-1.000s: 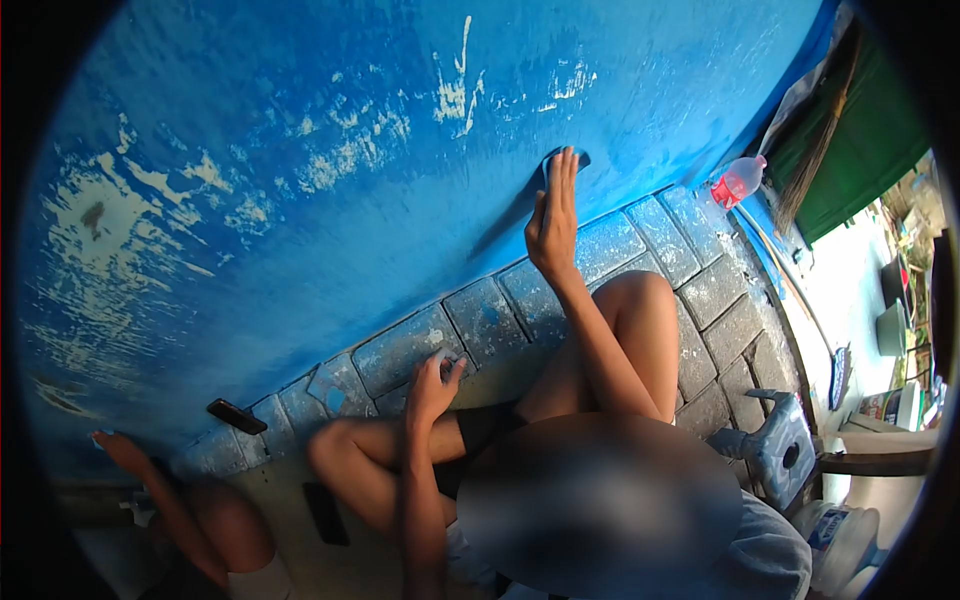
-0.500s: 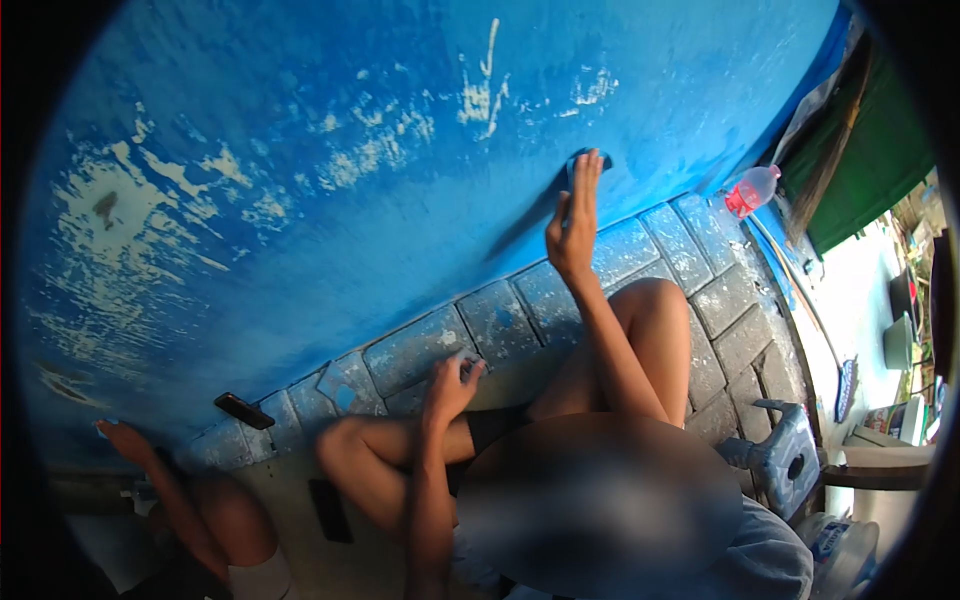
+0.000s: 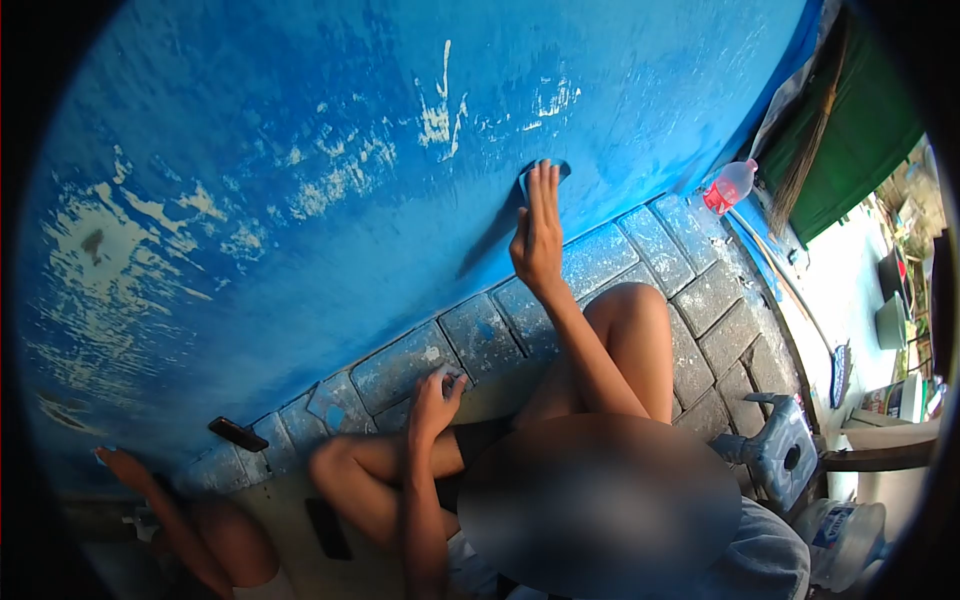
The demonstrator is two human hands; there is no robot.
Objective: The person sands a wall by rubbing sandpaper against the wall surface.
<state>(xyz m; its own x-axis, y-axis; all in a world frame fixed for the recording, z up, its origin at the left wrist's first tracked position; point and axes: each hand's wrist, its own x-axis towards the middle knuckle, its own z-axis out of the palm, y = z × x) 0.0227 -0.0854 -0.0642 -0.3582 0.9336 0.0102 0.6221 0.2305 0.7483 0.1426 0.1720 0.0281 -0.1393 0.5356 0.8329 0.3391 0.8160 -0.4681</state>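
My right hand (image 3: pixel 540 235) lies against the blue wall (image 3: pixel 270 235) with its fingers stretched out. Under the fingertips is a dark, thin sheet that looks like sandpaper (image 3: pixel 563 172); most of it is covered by the fingers. My left hand (image 3: pixel 433 405) is held low over the paving by the bent knee, its fingers curled round a small greyish piece (image 3: pixel 452 380) whose kind I cannot make out. Pale patches (image 3: pixel 350 175) show where the wall's paint has worn off.
At the lower left another person's hand (image 3: pixel 122 465) touches the wall. A phone (image 3: pixel 238 434) leans near the wall's foot, with a dark flat object (image 3: pixel 328 528) on the ground. Rightward are a plastic bottle (image 3: pixel 729 187), a broom (image 3: pixel 808 150), a blue stool (image 3: pixel 785 455) and a large water jug (image 3: pixel 843 540).
The whole view has shifted, so the wall and my hands appear further left. Against the wall's patches, my right hand has slid slightly upward with the sheet. My left hand stays curled.
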